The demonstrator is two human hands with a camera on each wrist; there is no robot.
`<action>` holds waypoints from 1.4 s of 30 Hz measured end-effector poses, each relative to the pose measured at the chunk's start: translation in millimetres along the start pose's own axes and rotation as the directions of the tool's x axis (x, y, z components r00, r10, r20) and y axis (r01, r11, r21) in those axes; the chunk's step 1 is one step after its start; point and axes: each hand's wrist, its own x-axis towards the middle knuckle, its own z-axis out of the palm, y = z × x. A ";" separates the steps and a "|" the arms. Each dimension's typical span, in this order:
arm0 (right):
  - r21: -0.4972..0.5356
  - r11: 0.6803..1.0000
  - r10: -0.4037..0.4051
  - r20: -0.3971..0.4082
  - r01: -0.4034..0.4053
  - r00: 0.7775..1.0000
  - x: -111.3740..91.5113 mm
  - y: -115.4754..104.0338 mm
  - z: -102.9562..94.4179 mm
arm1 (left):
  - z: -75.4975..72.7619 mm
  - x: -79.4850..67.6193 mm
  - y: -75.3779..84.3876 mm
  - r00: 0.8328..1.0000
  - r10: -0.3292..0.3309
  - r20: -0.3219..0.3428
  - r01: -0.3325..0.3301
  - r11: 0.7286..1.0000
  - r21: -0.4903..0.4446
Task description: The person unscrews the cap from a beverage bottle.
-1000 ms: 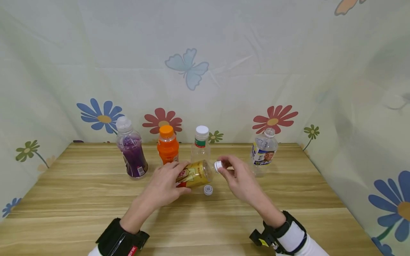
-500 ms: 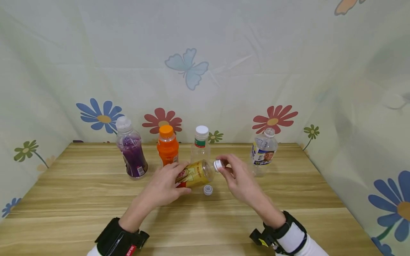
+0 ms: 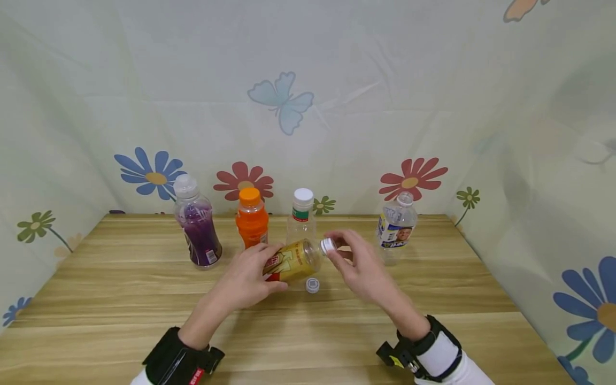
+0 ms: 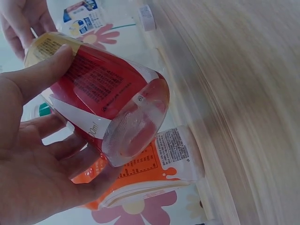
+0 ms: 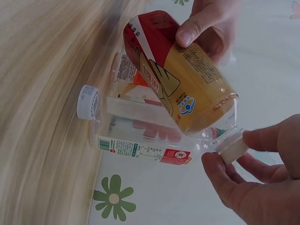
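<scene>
Left grip (image 3: 247, 278) is round the red-and-yellow drink bottle (image 3: 290, 262), tilted above the counter (image 3: 120, 310) midway between its side edges, right grip (image 3: 360, 267) pinching the white cap (image 3: 328, 246); probably light, squeezy plastic, so hold mid-body gently.

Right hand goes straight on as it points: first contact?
Likely the yellow-labelled bottle: the right hand pinches the white cap at its mouth. The green-labelled bottle stands behind; depth unclear.

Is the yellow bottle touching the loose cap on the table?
Apart. The right wrist view shows the yellow bottle tilted and held above the table, with a visible gap between it and the loose cap.
</scene>
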 end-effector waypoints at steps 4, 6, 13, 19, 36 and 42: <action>-0.030 0.996 0.089 -0.024 -0.090 0.996 0.8 -0.4 -0.8 | 0.6 0.5 0.0 1.000 0.004 -0.006 -0.003 1.000 0.008; -0.051 0.988 0.141 -0.043 -0.143 0.989 1.3 -1.0 -1.1 | 0.9 0.7 -0.1 1.000 0.004 -0.011 -0.004 1.000 0.008; -0.075 0.971 0.218 -0.088 -0.225 0.972 1.5 -2.2 -3.3 | 1.2 0.6 0.1 1.000 -0.004 -0.008 0.004 1.000 0.006; -0.115 0.968 0.214 -0.084 -0.223 0.973 1.2 -2.7 -2.9 | 1.3 0.4 1.2 1.000 -0.005 -0.005 0.005 1.000 0.016; -0.172 0.972 0.151 -0.070 -0.161 0.986 0.6 -3.6 -2.4 | 3.6 0.5 1.7 1.000 0.014 -0.024 -0.013 0.999 0.046; -0.145 0.979 0.139 -0.049 -0.144 0.989 0.1 -5.2 -3.7 | 3.5 0.0 1.8 0.999 0.027 -0.020 -0.025 0.998 0.063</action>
